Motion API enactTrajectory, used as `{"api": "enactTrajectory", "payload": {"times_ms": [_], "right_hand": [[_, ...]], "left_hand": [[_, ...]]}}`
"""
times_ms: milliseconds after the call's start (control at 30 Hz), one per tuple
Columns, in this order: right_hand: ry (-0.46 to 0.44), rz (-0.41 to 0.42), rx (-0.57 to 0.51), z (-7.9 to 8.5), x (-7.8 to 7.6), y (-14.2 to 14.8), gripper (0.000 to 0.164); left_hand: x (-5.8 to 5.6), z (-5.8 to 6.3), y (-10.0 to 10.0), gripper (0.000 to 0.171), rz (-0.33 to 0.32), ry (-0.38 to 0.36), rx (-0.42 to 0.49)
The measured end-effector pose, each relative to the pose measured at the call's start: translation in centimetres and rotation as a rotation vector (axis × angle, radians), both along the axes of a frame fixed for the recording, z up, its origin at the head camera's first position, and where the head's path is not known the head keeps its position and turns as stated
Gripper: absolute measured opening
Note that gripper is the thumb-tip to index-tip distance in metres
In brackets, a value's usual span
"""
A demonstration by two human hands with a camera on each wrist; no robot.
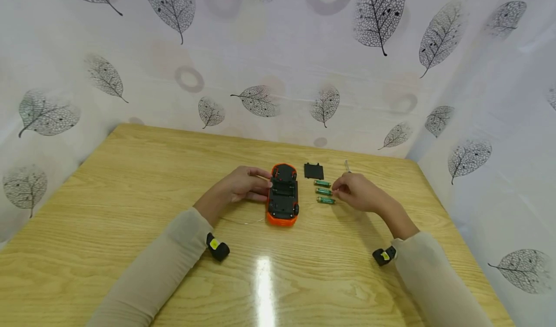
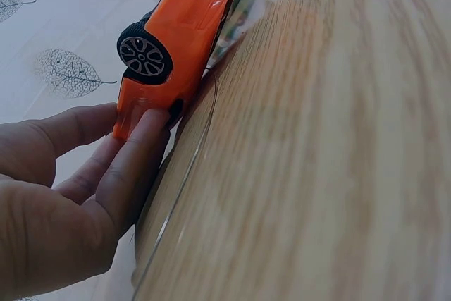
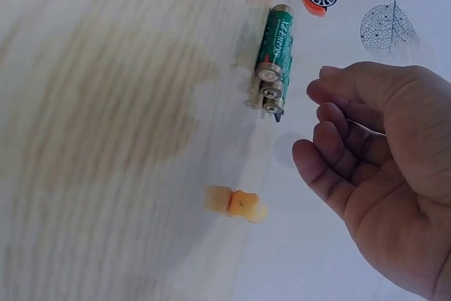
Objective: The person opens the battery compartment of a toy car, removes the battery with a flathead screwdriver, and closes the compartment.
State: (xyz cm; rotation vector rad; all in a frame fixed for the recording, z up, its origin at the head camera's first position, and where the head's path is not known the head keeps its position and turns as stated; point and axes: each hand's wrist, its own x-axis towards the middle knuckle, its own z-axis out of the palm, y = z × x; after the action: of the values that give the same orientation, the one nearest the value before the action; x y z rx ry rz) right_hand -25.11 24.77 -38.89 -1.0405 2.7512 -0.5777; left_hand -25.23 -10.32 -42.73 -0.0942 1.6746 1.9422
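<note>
An orange toy car (image 1: 282, 219) lies upside down on the table, its black underside and open battery compartment facing up. My left hand (image 1: 246, 184) touches the car's left side with nearly straight fingers (image 2: 134, 156). To the car's right, three green batteries (image 1: 323, 191) lie in a column. My right hand (image 1: 357, 191) hovers beside their right ends, its fingers loosely bent; in the right wrist view nothing is between them, and a gap separates them from the batteries (image 3: 275, 41).
A black battery cover (image 1: 313, 171) lies above the batteries. A thin metal rod (image 1: 347, 164) pokes out behind my right hand. In the right wrist view, a small orange piece (image 3: 245, 205) rests on the table. A thin clear strand (image 2: 184, 174) lies near the car.
</note>
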Motion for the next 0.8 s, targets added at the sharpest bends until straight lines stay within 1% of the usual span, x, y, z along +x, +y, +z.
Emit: {"api": "enactTrajectory", "payload": {"times_ms": [267, 500, 700, 800], "right_hand": [[-0.001, -0.026, -0.029, 0.4, -0.6, -0.3, 0.020], [0.011, -0.033, -0.054, 0.0, -1.5, -0.7, 0.022], [-0.005, -0.066, -0.062, -0.1, -2.2, -1.3, 0.025], [-0.001, -0.083, -0.064, -0.2, -2.8, -1.7, 0.027]], "left_hand": [[0.0, 0.0, 0.1, 0.039, 0.005, 0.000, 0.003], [0.0, -0.1, 0.0, 0.038, 0.010, -0.001, -0.001], [0.1, 0.0, 0.0, 0.038, 0.008, 0.002, 0.004], [0.1, 0.0, 0.0, 0.039, 0.005, 0.003, 0.008]]}}
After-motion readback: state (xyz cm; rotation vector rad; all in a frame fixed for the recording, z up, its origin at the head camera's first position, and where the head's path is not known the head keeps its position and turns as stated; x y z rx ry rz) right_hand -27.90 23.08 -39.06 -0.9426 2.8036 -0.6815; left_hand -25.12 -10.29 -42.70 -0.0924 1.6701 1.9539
